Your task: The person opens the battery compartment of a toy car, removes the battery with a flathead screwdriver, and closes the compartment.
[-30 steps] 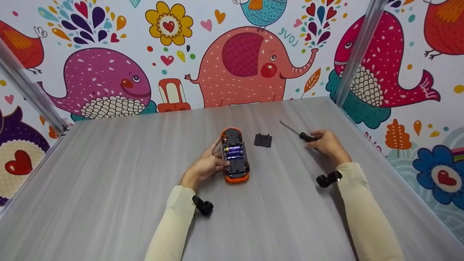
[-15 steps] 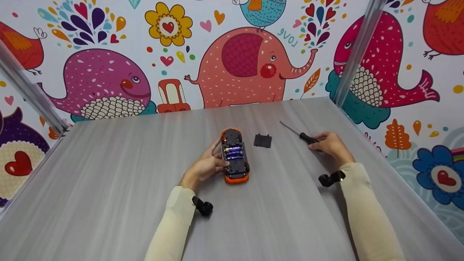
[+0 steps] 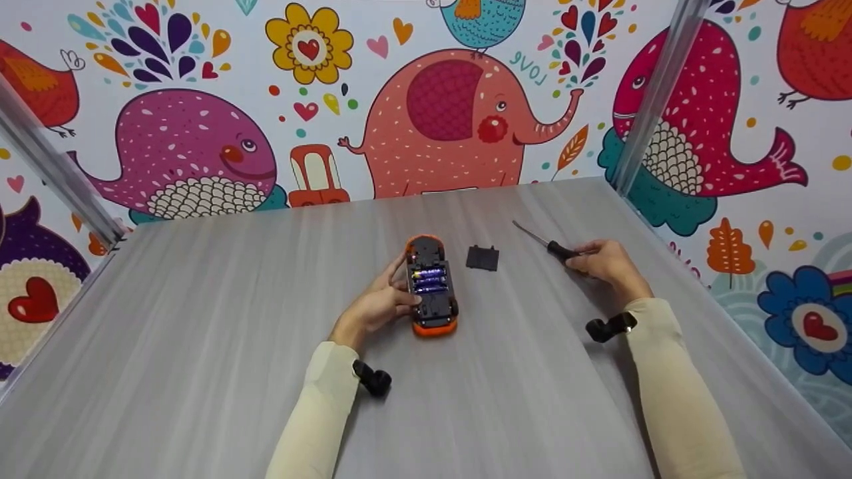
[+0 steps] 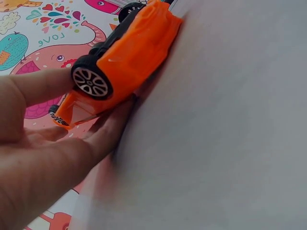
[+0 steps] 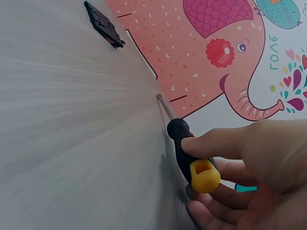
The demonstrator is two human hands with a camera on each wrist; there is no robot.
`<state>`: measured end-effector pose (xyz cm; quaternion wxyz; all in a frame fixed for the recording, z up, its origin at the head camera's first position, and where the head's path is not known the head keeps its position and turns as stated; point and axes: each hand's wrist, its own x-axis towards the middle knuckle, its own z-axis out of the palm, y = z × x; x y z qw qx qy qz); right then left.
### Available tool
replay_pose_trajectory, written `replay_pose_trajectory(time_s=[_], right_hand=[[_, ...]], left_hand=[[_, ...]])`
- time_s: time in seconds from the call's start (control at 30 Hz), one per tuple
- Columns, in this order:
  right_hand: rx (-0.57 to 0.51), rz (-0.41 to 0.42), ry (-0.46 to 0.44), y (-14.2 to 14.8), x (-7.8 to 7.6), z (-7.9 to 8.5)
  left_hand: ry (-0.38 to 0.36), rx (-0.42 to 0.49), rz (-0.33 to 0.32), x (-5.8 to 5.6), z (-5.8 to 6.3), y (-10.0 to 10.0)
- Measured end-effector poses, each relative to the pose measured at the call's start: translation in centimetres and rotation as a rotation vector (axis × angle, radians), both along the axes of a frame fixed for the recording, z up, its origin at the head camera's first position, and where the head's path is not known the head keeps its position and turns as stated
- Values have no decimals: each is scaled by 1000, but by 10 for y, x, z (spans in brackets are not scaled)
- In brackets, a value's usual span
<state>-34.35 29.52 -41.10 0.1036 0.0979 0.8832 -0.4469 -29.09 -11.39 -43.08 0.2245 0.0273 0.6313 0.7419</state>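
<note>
Within the left hand (image 3: 374, 310), seemingly pinched, lies the toy car (image 3: 434, 297).

The one word I can read is "LOVE" (image 3: 528, 68), in teal letters reversed on the wall (image 3: 373, 20), at 1 o'clock from the elephant (image 3: 432, 156)'s eye. Both wrist views show it too. The batteries (image 3: 430, 280) in my car (image 3: 436, 309) bear nothing legible to me.

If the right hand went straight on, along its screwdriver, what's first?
Likely the tabletop: the screwdriver slopes down close to it, contact unclear. If level, probably the elephant-print wall; the black cover seems off that line.
</note>
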Motion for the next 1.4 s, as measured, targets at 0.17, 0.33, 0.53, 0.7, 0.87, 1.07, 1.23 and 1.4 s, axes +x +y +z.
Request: replay_pose_trajectory(time_s=[0.17,0.33,0.53,0.7,0.87,1.07,1.23,1.4], right_hand=[[-69,-29,-23,0,1,3],[-170,-52,-38,-3,3,10],[-245,-60,44,-12,7,22],[-272,-63,151,-20,10,34],[-333,-98,212,-29,16,48],[-438,-124,316,-40,23,60],[-501,-118,390,-48,26,64],[-561,-99,422,-54,28,64]], left_hand=[[5,24,-8,0,1,1],[5,42,-7,0,0,1],[-1,45,-1,-1,0,1],[-3,39,-8,-1,-1,0],[6,34,-9,0,-1,0],[22,31,-9,0,-2,1],[35,27,-7,0,-2,1],[20,31,3,0,-3,1]])
